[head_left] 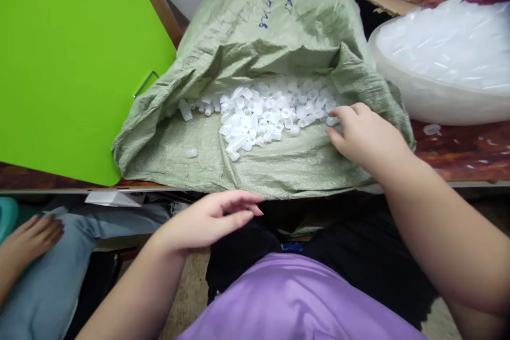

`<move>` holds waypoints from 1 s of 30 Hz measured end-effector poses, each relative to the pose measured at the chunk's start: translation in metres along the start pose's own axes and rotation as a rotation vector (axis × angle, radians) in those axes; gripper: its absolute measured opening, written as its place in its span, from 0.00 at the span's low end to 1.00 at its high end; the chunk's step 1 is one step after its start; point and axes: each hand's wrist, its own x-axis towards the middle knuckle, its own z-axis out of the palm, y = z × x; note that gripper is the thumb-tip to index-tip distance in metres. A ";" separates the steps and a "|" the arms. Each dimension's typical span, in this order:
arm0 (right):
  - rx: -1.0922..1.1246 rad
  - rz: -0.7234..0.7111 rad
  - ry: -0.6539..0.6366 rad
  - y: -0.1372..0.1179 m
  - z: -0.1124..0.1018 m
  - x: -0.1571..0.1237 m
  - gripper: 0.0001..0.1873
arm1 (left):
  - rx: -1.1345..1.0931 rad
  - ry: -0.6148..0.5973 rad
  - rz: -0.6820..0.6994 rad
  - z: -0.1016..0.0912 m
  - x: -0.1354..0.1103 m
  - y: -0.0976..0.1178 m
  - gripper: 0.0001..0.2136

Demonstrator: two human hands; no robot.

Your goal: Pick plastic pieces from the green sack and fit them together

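A pale green woven sack [274, 26] lies on its side with its mouth open toward me. Small translucent white plastic pieces [263, 114], short and tube-like, spill in a heap onto its lower flap. At the heap's right edge is my right hand [364, 135], thumb and fingers apart beside a small piece; whether they touch it I cannot tell. My left hand [225, 216] hovers just in front of the sack's near edge, its fingers loosely stretched and nothing in them. One loose piece [192, 153] rests apart on the left of the flap.
At the right, a large whitish bowl [438, 101] is heaped with clear plastic pieces. Left of the sack leans a bright green board [75, 64] with a metal clip. A co-worker's hand [37, 236] rests on a jeans-clad leg at lower left. Scraps dot the reddish tabletop [458, 159].
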 end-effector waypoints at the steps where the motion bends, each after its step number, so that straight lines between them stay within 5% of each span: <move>1: -0.045 -0.008 -0.042 0.001 0.007 0.013 0.19 | 0.066 0.123 0.007 -0.011 -0.004 0.005 0.16; 4: -0.063 -0.103 -0.088 0.001 0.030 0.037 0.19 | 0.512 0.603 -0.024 -0.041 -0.008 0.006 0.16; 6: -0.052 -0.131 -0.077 0.001 0.042 0.043 0.16 | 0.880 0.788 -0.094 -0.057 -0.007 -0.002 0.16; 9: -0.064 -0.119 -0.076 0.000 0.049 0.046 0.17 | 1.150 0.783 -0.257 -0.074 0.000 -0.017 0.18; 14: -0.076 -0.078 -0.156 -0.001 0.033 0.032 0.18 | 1.209 0.762 -0.415 -0.090 0.021 -0.028 0.16; 18: 0.019 -0.081 -0.167 -0.002 0.029 0.005 0.16 | 1.136 0.701 -0.299 -0.095 0.045 -0.019 0.15; 26: 0.260 -0.074 -0.039 -0.008 0.055 -0.029 0.17 | 0.763 0.668 -0.018 -0.085 0.084 0.014 0.15; 30: 0.303 -0.083 -0.014 -0.008 0.056 -0.030 0.17 | 0.819 0.821 -0.057 -0.095 0.091 0.007 0.19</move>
